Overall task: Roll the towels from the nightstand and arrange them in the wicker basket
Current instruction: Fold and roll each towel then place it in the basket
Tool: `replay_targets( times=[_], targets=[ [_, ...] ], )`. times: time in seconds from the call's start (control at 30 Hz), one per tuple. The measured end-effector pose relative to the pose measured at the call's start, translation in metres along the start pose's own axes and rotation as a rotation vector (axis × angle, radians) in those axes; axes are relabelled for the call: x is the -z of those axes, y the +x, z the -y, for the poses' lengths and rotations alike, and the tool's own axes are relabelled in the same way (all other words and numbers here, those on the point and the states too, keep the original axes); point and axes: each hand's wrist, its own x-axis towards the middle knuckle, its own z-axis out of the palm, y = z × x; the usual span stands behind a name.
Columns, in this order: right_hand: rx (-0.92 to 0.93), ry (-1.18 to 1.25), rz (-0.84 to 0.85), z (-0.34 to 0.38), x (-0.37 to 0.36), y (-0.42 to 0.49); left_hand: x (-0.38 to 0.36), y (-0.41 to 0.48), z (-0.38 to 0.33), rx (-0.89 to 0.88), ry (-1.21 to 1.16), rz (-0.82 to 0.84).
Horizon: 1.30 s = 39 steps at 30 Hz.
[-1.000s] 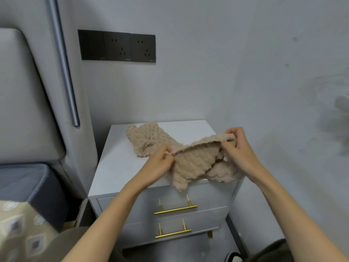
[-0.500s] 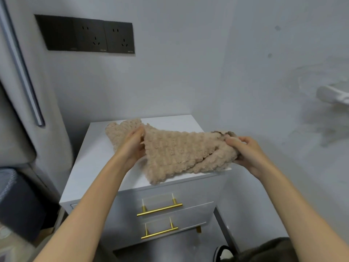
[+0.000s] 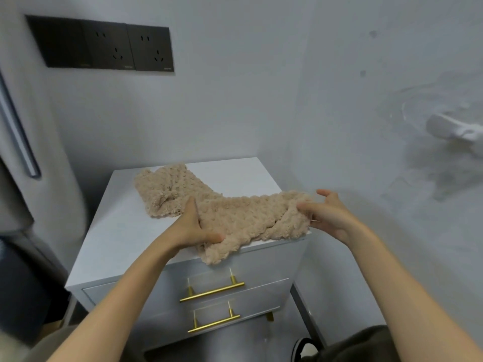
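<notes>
Left hand (image 3: 192, 227) grips nubby beige towel (image 3: 243, 218)

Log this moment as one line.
left hand: holds towel | right hand: holds towel | towel: unrolled on nightstand, corner overhanging front | basket: not in view

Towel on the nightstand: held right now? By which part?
Yes: the beige towel. The left hand grips its near edge, thumb on top; the right hand pinches its right end.

the towel (image 3: 243, 218) lies across the nightstand (image 3: 125, 231) before you, one corner over its front edge; sockets (image 3: 104, 45) sit behind, upper left.
</notes>
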Motion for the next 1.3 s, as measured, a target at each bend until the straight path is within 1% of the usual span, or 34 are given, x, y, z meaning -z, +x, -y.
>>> replay_targets(
  times=[0.07,0.13,0.23,0.27,0.33,0.43,0.5,0.57,0.63,0.73,0.8,0.87,0.93,1.03,1.1,1.17,1.23,1.3],
  targets=[
    [0.084,-0.092,-0.020,0.000,0.003,-0.006,-0.001,-0.004,-0.001,-0.083,0.008,-0.029],
    [0.191,-0.103,-0.096,0.001,0.006,-0.010,0.003,-0.009,-0.005,-0.163,-0.085,-0.106],
    [0.322,-0.004,-0.182,0.009,0.011,-0.017,0.023,-0.012,-0.011,-0.185,-0.408,-0.202],
    [0.354,0.033,-0.182,0.012,0.013,-0.019,0.031,-0.012,-0.011,-0.221,-0.467,-0.226],
    [0.399,0.076,-0.141,0.016,0.012,-0.023,0.044,-0.015,-0.012,-0.299,-0.488,-0.273],
    [0.413,0.135,-0.014,0.021,0.006,-0.027,0.057,-0.024,-0.013,-0.339,-0.473,-0.315],
    [0.412,0.166,0.099,0.023,0.003,-0.030,0.063,-0.028,-0.012,-0.361,-0.488,-0.274],
    [0.448,0.085,0.132,0.023,0.001,-0.033,0.065,-0.032,-0.009,-0.388,-0.475,-0.282],
    [0.515,-0.032,0.067,0.022,-0.002,-0.034,0.067,-0.035,-0.007,-0.403,-0.375,-0.384],
    [0.631,-0.206,-0.100,0.019,-0.004,-0.034,0.071,-0.036,-0.003,-0.418,-0.157,-0.535],
    [0.713,-0.307,-0.164,0.019,-0.003,-0.034,0.071,-0.037,-0.002,-0.454,-0.090,-0.573],
    [0.762,-0.355,-0.201,0.021,-0.002,-0.035,0.069,-0.037,-0.005,-0.474,-0.077,-0.588],
    [0.759,-0.346,-0.235,0.023,-0.001,-0.035,0.069,-0.033,-0.006,-0.450,-0.149,-0.559],
    [0.659,-0.168,-0.198,0.029,-0.001,-0.037,0.067,-0.026,-0.010,-0.380,-0.373,-0.402],
    [0.588,-0.090,-0.213,0.031,-0.004,-0.034,0.060,-0.018,-0.014,-0.341,-0.431,-0.368],
    [0.560,-0.145,-0.277,0.028,-0.007,-0.029,0.050,-0.008,-0.015,-0.307,-0.406,-0.383],
    [0.548,-0.265,-0.328,0.021,-0.011,-0.018,0.042,0.005,-0.010,-0.272,-0.309,-0.397],
    [0.479,-0.366,-0.348,0.014,-0.013,-0.005,0.034,0.018,-0.002,-0.216,-0.183,-0.404]
  ],
)
